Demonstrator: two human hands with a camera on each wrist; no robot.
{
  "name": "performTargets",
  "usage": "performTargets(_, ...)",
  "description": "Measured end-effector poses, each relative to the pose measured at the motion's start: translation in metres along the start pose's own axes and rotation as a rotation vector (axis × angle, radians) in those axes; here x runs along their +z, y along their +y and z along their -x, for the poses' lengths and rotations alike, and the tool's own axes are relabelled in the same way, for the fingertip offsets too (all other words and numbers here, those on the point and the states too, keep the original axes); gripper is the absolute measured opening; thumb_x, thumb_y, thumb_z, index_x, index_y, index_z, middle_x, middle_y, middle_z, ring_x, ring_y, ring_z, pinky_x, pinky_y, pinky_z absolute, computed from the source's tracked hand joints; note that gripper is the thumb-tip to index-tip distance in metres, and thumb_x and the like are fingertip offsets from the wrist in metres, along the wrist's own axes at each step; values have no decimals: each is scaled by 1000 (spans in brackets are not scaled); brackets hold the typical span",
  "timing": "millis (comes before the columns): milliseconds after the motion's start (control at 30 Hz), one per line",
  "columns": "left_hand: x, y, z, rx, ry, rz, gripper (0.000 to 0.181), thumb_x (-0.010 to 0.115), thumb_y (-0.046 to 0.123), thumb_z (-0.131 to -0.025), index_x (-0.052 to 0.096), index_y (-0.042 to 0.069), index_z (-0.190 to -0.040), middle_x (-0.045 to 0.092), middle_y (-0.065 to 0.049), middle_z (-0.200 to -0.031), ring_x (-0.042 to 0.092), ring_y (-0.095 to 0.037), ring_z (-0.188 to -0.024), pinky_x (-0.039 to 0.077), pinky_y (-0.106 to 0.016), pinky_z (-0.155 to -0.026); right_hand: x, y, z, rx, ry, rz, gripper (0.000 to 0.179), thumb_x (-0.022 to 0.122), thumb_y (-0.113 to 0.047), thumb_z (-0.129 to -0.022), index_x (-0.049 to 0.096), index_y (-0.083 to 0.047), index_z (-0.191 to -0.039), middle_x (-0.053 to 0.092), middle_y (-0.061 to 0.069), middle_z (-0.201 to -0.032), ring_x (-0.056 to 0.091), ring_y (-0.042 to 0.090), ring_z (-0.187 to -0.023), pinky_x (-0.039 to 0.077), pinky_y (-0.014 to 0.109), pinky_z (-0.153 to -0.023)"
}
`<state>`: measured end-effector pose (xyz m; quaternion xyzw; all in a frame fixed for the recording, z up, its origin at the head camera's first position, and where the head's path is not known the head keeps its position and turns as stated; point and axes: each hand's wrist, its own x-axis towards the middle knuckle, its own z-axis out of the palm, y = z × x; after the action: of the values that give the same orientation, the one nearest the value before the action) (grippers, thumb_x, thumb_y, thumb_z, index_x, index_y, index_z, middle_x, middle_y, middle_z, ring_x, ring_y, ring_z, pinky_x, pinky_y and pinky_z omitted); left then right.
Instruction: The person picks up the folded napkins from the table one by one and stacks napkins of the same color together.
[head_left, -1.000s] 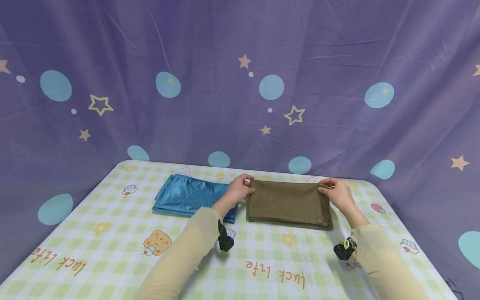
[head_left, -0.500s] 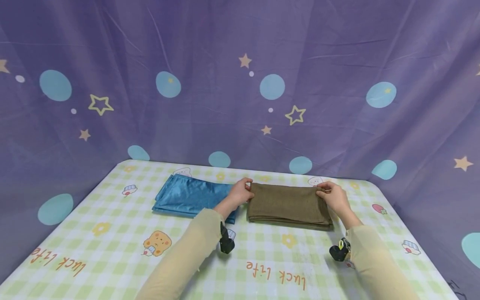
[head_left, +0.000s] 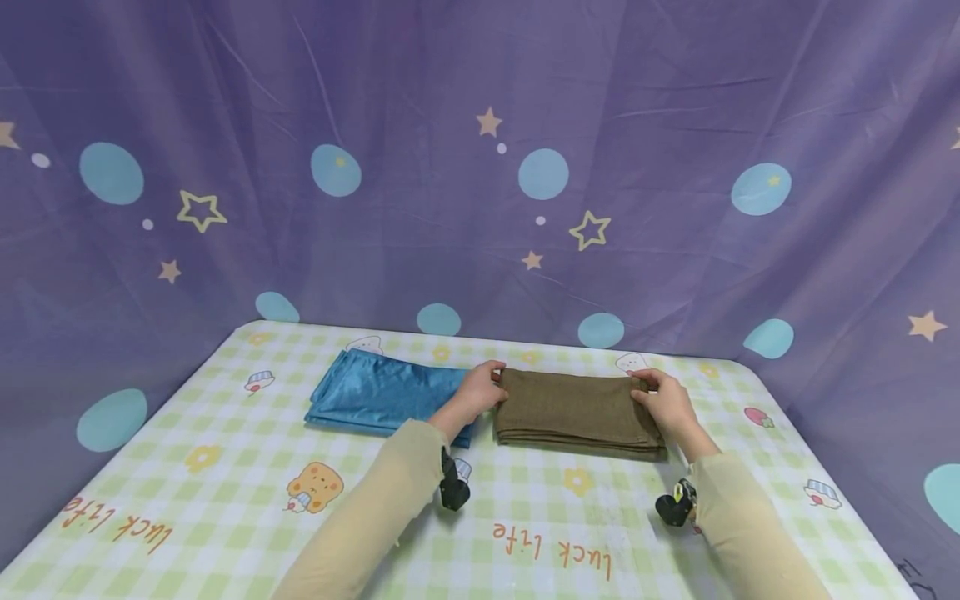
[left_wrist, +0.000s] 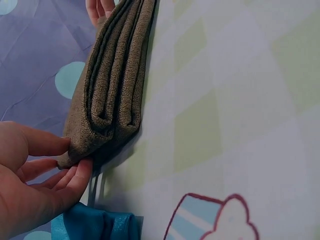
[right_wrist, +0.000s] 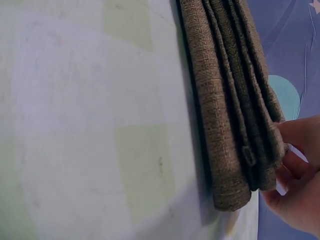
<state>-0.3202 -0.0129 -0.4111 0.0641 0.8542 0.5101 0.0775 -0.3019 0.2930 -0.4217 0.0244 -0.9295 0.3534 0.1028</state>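
A brown cloth (head_left: 573,408), folded into a thick rectangle of several layers, lies on the table right of centre. My left hand (head_left: 477,392) pinches its far left corner between thumb and fingers. At the far right corner, my right hand (head_left: 670,407) holds the cloth the same way. The wrist views show the stacked folds of the brown cloth (left_wrist: 117,75) edge-on, with the left hand (left_wrist: 37,180) and the right hand (right_wrist: 300,175) at its ends. A shiny blue folded cloth (head_left: 382,392) lies to the left, partly hidden behind the left hand and wrist.
The table carries a green-and-white checked cover (head_left: 247,475) printed with cartoon pictures and lettering. Close behind its far edge hangs a purple curtain (head_left: 450,267) with stars and blue spots. Each wrist wears a small black camera mount (head_left: 453,483).
Both hands have come down and slightly nearer, the right one also shifting a little left. The brown cloth's far edge has dropped nearer with them. The blue cloth has stayed put.
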Motion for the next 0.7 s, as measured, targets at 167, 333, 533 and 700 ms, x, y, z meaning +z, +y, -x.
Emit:
performTargets(167,0,0,1,11,-7,-41,57,60,-5,-79,44,2,-133,52,-19,-121,55,-29,-100,48,-27,-62,0,1,2,-22,-21,29,39,59,-6,-84,54,-1,-122,53,28,-121,48,43,-113,34,52,-96)
performTargets(333,-2,-2,2,21,-11,-73,57,61,-5,-78,45,1,-132,54,-18,-121,53,-30,-106,49,-31,-69,1,1,2,-11,-80,66,43,56,-9,-88,49,-2,-129,46,29,-128,45,44,-115,34,53,-96)
performTargets(533,-5,-3,3,31,-28,-115,54,63,-3,-78,49,2,-129,55,-18,-120,51,-30,-111,48,-36,-82,0,1,3,-9,-104,93,46,54,-12,-89,43,3,-131,46,32,-125,45,46,-113,35,54,-94)
performTargets(700,-6,-3,8,18,-56,-41,48,61,-3,-79,51,-1,-125,53,-19,-121,59,-29,-100,52,-31,-73,-1,-2,6,45,-66,40,46,53,-11,-88,43,7,-129,48,32,-123,48,44,-112,37,51,-94)
